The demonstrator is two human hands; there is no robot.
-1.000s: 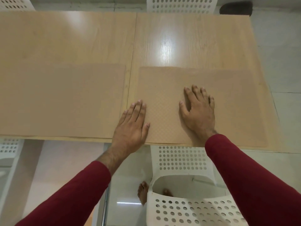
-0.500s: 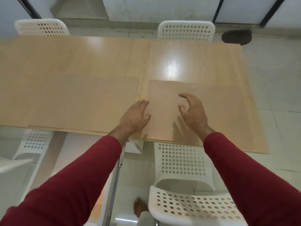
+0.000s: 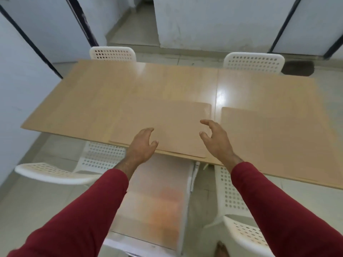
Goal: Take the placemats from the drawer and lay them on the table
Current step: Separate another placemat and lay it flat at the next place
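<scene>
Two placemats lay flat on the desk (image 3: 130, 86) by its near edge: left placemat (image 3: 167, 123), right placemat (image 3: 269, 138), a narrow gap between. Left hand (image 3: 143, 145) and right hand (image 3: 217, 140) hovered above, fingers loosely spread, holding nothing. Mats looked thin, light, flexible (likely slide easily); best pinched at an edge.

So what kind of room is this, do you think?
Probably a plain dining room: a long wooden table with two placemats laid side by side, and white perforated plastic chairs along both long sides. Tiled floor, pale walls.
</scene>
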